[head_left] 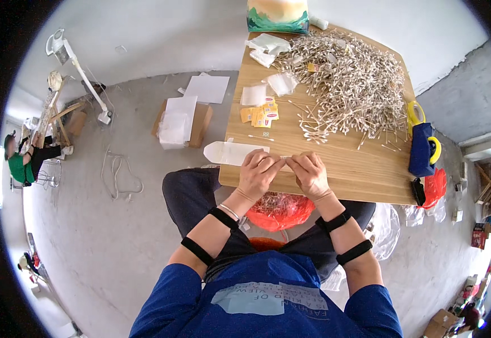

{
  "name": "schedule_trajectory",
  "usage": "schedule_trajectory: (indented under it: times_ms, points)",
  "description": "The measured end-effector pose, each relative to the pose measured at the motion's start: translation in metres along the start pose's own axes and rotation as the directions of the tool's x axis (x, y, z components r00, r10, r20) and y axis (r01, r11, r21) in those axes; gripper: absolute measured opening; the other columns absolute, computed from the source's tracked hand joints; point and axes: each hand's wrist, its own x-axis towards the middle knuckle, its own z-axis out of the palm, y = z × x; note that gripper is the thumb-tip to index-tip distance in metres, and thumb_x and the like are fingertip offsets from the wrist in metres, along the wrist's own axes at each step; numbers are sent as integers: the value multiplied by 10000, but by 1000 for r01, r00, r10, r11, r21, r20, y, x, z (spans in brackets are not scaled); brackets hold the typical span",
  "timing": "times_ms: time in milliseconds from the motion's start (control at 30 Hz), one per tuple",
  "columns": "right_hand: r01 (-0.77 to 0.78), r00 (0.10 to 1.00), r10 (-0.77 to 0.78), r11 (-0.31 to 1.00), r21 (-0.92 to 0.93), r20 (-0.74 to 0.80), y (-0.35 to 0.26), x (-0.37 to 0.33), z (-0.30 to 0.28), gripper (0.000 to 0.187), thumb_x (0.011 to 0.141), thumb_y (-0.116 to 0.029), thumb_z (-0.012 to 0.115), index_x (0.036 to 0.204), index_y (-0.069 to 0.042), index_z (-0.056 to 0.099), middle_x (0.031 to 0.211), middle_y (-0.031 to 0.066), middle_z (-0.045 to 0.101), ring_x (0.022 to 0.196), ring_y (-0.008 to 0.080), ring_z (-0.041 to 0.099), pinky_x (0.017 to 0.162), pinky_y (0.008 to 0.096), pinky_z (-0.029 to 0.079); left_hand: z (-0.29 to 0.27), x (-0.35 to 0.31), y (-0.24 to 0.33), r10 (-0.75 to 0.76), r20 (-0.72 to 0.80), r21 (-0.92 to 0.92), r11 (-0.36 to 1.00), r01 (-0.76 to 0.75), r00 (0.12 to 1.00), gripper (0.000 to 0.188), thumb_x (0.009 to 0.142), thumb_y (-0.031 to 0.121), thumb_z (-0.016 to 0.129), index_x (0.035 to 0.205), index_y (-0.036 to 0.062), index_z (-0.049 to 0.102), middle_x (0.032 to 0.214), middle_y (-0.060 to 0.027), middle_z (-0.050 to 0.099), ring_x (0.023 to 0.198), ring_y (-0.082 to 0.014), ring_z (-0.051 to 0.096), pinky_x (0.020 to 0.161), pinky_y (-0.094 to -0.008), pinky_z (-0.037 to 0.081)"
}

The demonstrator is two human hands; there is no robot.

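Note:
At the near edge of the table, my left hand (258, 172) and my right hand (310, 173) meet with their fingers pinched together. Something small and whitish shows between the fingertips, too hidden to name. Under and beside my left hand lies a white strip with a pointed end (223, 152), reaching past the table's left edge. Just beyond it is a single cotton swab (261, 137). Farther back lie yellow and white cards (262, 114) and clear plastic bags (254, 95). A large heap of cotton swabs (358, 84) covers the far right of the table.
The wooden table (347, 169) carries a blue and yellow tape dispenser (422, 147) at its right edge. A red plastic bag (279, 213) hangs below the front edge. Left of the table stands a cardboard box (201, 125) with white sheets. Another person (23, 163) sits far left.

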Motion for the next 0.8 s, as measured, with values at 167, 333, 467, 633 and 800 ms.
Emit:
schedule_trajectory:
  times_ms: [167, 333, 467, 633, 800]
  points:
    - [-4, 1000, 4, 1000, -10, 3, -2, -2, 0, 341, 625, -104, 665, 959, -38, 692, 949, 29, 612, 867, 225, 590, 746, 370, 513, 2, -6, 3, 2, -3, 41, 999, -2, 1000, 307, 713, 131, 646, 1013, 131, 712, 918, 41, 613, 901, -154, 580, 901, -369, 463]
    - [-70, 997, 67, 994, 84, 29, 2, 1, 0, 348, 652, -52, 692, 1000, -65, 685, 919, 61, 605, 854, 248, 574, 741, 378, 502, -1, 0, 3, -91, 38, -74, 993, 93, 995, 236, 740, 103, 657, 967, 142, 706, 917, 29, 634, 887, -180, 590, 866, -379, 455]
    - [-311, 950, 300, 888, 339, 84, -6, 17, -7, 273, 735, -44, 719, 1004, -68, 683, 891, 88, 600, 834, 278, 560, 733, 385, 492, -7, 7, 9, -226, 77, -247, 939, 239, 971, 167, 740, 30, 706, 902, 69, 687, 880, -62, 659, 845, -261, 606, 784, -392, 477]
    - [-575, 812, 419, 689, 440, 406, -6, 18, -11, 162, 819, -110, 717, 943, -18, 668, 811, 73, 625, 739, 205, 576, 703, 350, 491, -22, 19, 16, -453, 255, -548, 660, 513, 855, 166, 811, 21, 670, 974, 12, 640, 803, -95, 646, 787, -221, 635, 699, -341, 507]
    - [-778, 517, 474, -87, 622, 713, -16, 24, -30, 137, 901, -147, 624, 924, -18, 665, 813, 39, 654, 721, 113, 602, 677, 296, 507, -43, 12, 1, -444, 593, -785, -134, 605, 671, 366, 871, 22, 612, 1221, 27, 508, 930, -90, 634, 818, -132, 621, 788, -260, 524]
